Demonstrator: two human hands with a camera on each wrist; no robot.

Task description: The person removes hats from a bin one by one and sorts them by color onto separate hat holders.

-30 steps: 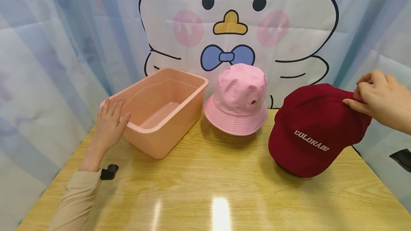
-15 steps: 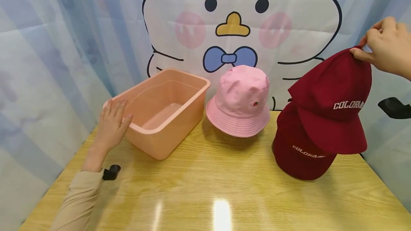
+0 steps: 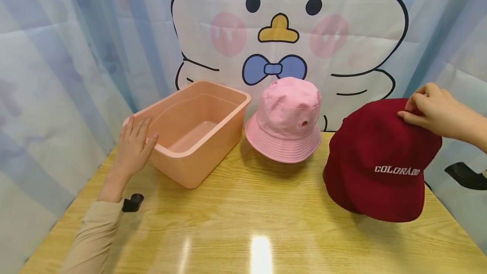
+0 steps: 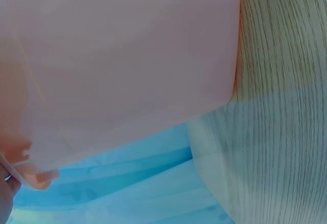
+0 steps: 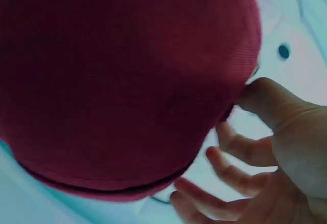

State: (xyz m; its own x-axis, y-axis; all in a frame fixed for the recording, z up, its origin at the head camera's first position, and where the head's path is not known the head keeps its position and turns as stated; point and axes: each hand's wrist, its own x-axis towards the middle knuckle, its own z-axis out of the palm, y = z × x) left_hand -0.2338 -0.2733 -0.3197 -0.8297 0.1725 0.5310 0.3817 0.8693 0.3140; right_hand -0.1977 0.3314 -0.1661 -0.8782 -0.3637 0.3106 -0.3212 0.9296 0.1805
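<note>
With straight fingers, my left hand (image 3: 131, 147) rests on the near-left rim of a peach plastic bin (image 3: 213, 147). The left wrist view shows the bin's outer wall (image 4: 133, 60) and a bit of the hand at the lower left. On the right side, my right hand (image 3: 437, 109) pinches the crown of a dark red baseball cap (image 3: 392, 147) lettered COLORADO. The right wrist view has thumb and forefinger at the edge of this cap (image 5: 127, 86). A second dark red cap (image 3: 335, 181) is mostly hidden behind it.
A pink bucket hat (image 3: 287, 121) with a small strawberry stands between the bin and the caps. All sit on a wooden table (image 3: 213, 227). Behind hangs a curtain (image 3: 354, 50) with a cartoon bird. Small black wrist devices show near both wrists.
My right hand lifted one red cap up off the other, then lowered it in front of the second cap. The left hand has stayed on the bin's rim.
</note>
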